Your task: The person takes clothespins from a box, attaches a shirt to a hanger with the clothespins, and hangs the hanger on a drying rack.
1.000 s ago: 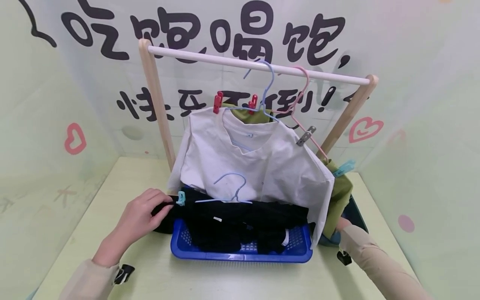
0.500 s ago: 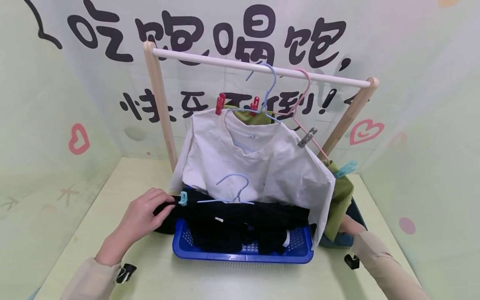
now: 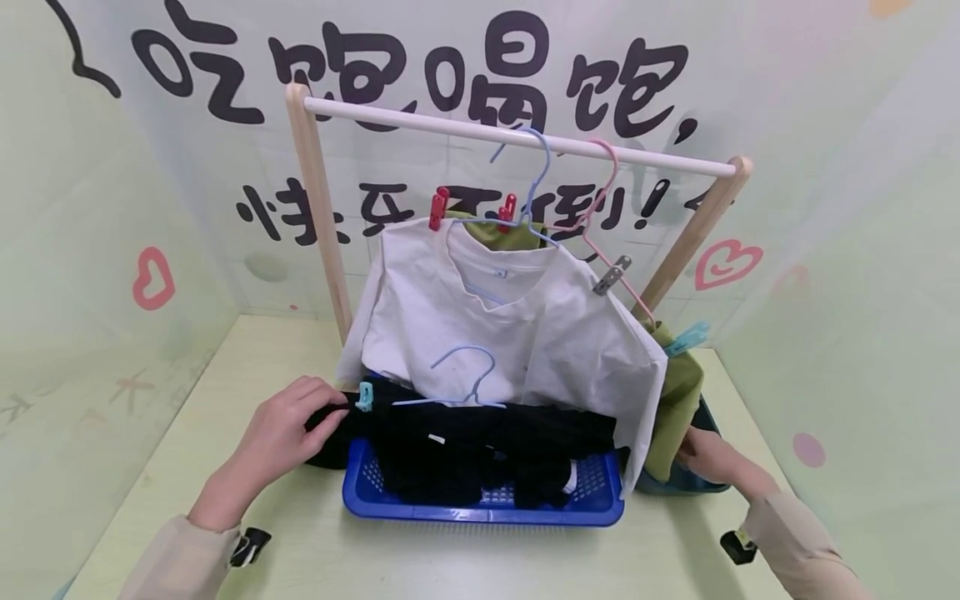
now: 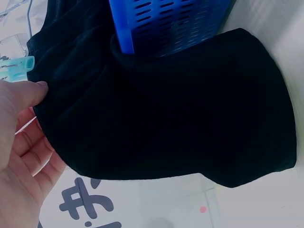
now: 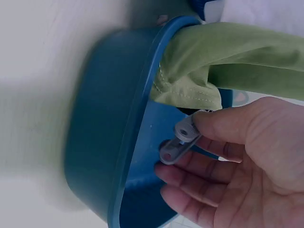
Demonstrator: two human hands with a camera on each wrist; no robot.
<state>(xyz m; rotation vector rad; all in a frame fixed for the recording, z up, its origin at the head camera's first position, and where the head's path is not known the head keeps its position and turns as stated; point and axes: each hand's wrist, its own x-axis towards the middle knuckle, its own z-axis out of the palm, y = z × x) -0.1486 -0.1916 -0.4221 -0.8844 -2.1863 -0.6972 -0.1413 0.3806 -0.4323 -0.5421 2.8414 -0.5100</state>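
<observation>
My left hand (image 3: 288, 421) pinches the edge of a black shirt (image 4: 166, 114) between thumb and fingers. A light-teal clothespin (image 3: 364, 397) sits on the shirt right beside those fingertips. On the shirt's top edge lies a light-blue hanger (image 3: 471, 375), its hook upward. The shirt drapes over a blue plastic basket (image 3: 480, 512), with one sleeve hanging out to the left. In the right wrist view, my right hand (image 5: 247, 147) holds a grey clothespin (image 5: 180, 140) between thumb and fingers, over the opening of a teal bin (image 5: 104, 114).
Behind the basket, a white shirt (image 3: 465, 350) and a green garment (image 3: 675, 408) hang from the rack's white rail (image 3: 450, 125) on hangers with clothespins. The green sleeve droops into the bin. Wooden rack posts (image 3: 322, 217) stand on the pale table (image 3: 247, 358).
My right hand has drawn back to the right from behind the green sleeve and shows more fully over the bin. The left hand keeps its hold on the black shirt.
</observation>
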